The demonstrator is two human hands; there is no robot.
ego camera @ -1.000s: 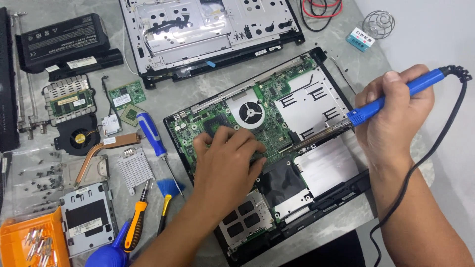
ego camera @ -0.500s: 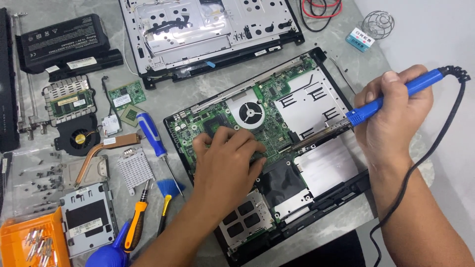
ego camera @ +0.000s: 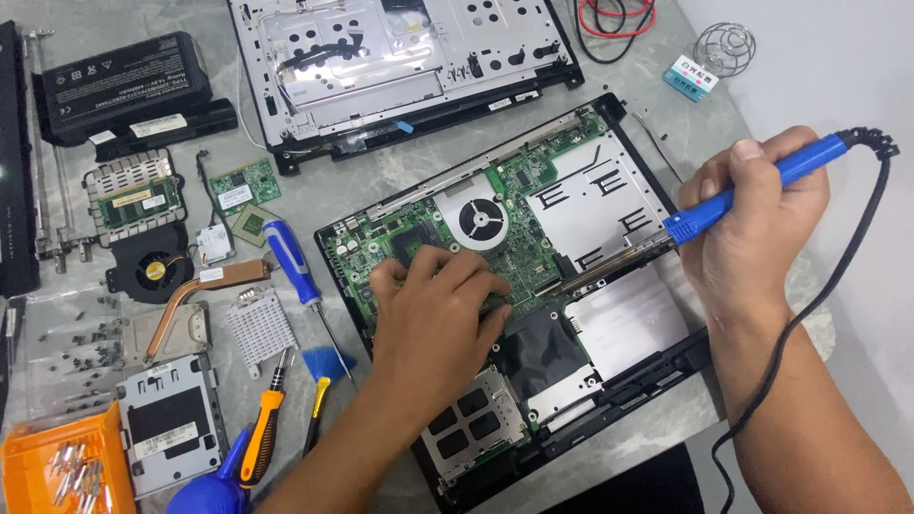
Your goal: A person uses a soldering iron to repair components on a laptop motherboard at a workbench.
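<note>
An opened laptop base [ego camera: 657, 366] lies in the middle of the grey table, its green motherboard [ego camera: 533, 247] and round fan [ego camera: 478, 219] exposed. My left hand [ego camera: 438, 319] rests palm down on the motherboard, fingers curled against the board near the fan; whether it pinches anything is hidden. My right hand [ego camera: 757, 224] grips a blue-handled soldering iron [ego camera: 752, 190] like a pen. Its metal tip [ego camera: 590, 276] reaches left to the board's middle, close to my left fingertips. A black cord [ego camera: 819, 324] trails from the handle.
A laptop cover [ego camera: 400, 57] lies at the back, a black battery [ego camera: 124, 86] at far left. Loose parts sit left: cooling fan [ego camera: 152, 271], copper heatpipe [ego camera: 205, 286], small cards, blue screwdriver [ego camera: 290, 262], orange tools [ego camera: 262, 438], an orange screw box [ego camera: 57, 471], loose screws. A spiral iron stand [ego camera: 724, 43] stands back right.
</note>
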